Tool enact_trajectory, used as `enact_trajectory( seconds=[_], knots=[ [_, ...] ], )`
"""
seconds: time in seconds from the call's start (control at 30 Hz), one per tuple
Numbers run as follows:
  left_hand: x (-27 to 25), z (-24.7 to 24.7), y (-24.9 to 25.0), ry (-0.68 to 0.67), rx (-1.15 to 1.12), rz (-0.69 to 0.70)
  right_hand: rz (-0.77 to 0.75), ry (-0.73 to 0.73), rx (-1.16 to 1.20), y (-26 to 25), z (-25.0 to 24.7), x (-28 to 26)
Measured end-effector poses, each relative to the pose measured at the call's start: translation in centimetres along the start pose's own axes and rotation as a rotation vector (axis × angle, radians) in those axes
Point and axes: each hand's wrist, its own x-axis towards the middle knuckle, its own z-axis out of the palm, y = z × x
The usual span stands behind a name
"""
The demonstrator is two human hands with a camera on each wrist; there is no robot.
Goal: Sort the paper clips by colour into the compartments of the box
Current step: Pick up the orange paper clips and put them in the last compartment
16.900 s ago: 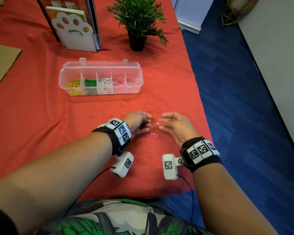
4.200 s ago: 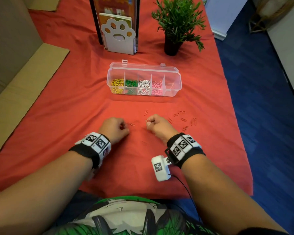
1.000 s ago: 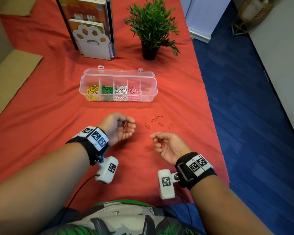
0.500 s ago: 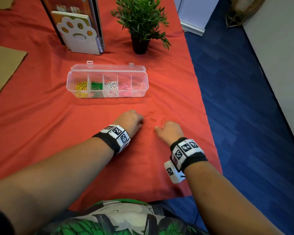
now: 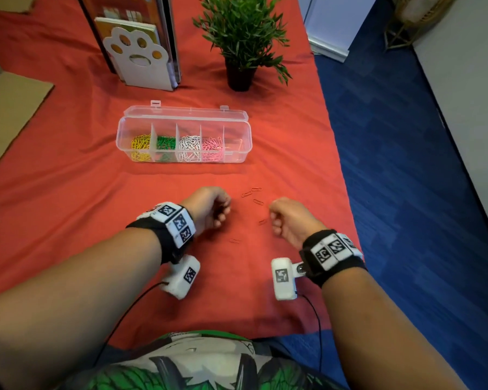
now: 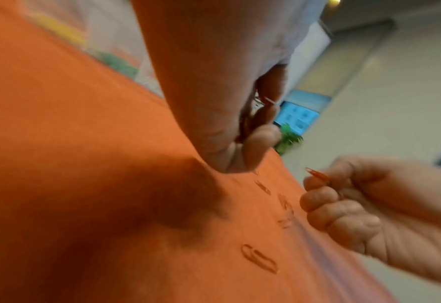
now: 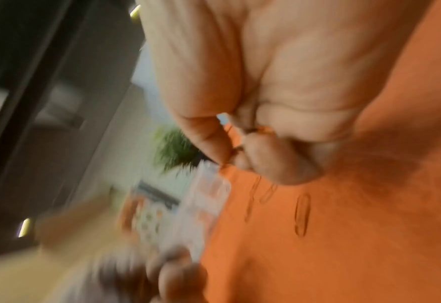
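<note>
A clear plastic box [image 5: 245, 136] with its lid folded back sits on a red tablecloth [image 5: 68, 192]. Its five compartments run in a row from left to right. The first holds yellow clips [image 5: 140, 146], the second green clips [image 5: 165, 147], the third white clips [image 5: 189, 147] and the fourth pink clips [image 5: 212, 147]. The last compartment on the right looks almost bare, and whether anything lies in it cannot be told.

In front of the box, both hands hover just above the cloth, apart from each other, with a few loose orange clips [image 5: 251, 192] scattered between and just beyond them. One more clip [image 5: 234, 240] lies nearer the person, between the two wrists.

The left hand [image 5: 209, 206] is curled into a loose fist, and the left wrist view shows thin orange wire [image 6: 268, 100] peeping out between its fingers, so it is gripping clips. The right hand [image 5: 289, 218] is curled too. In the left wrist view it pinches an orange clip [image 6: 318, 174] between thumb and forefinger, the clip's end sticking out above the fingers; the right wrist view, though blurred, shows orange wire caught in the same fist.

Behind the box stand a potted plant [image 5: 241, 38] and a white paw-print bookend [image 5: 141, 60] holding books. Cardboard [image 5: 9, 108] lies at the left edge of the cloth, and blue carpet [image 5: 406, 164] runs along the right.
</note>
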Motion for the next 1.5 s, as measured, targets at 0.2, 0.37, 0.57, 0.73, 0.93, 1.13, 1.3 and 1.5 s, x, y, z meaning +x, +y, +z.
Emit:
enact_trajectory(
  seconds=[0.2, 0.37, 0.57, 0.73, 0.93, 1.13, 1.3, 1.5],
  knots=[
    [-0.5, 0.3, -0.8, -0.014, -0.032, -0.01, -0.043, -0.118, 0.724, 0.2, -1.7, -0.7],
    [0.1, 0.9, -3.1, 0.075, 0.977, 0.313, -0.069, 0.087, 0.583, 0.5, -1.5, 0.4],
    [-0.1, 1.4, -3.8, 0.016, 1.414, 0.391, -0.057, 0.334, -0.545, 0.3, -2.0, 2.5],
    [-0.6, 2.1, -3.8, 0.021, 1.555, 0.441, -0.174, 0.415, -0.894, 0.0, -0.7, 2.7],
    [-1.1, 1.6, -4.0, 0.058, 1.642, 0.451, -0.107, 0.362, -1.121, 0.4, 1.1, 2.2],
    [-1.2, 1.4, -4.2, 0.06, 1.626, 0.489, -0.108, 0.239, -0.936, -0.3, 0.1, 2.8],
    [-1.2, 1.2, -4.2, 0.014, 1.527, 0.522, -0.037, 0.08, 0.043, -0.1, -1.4, 1.8],
    [-1.0, 1.5, -4.4, 0.0, 1.548, 0.553, -0.011, -0.131, 0.61, -0.1, -2.5, 0.3]
  ],
)
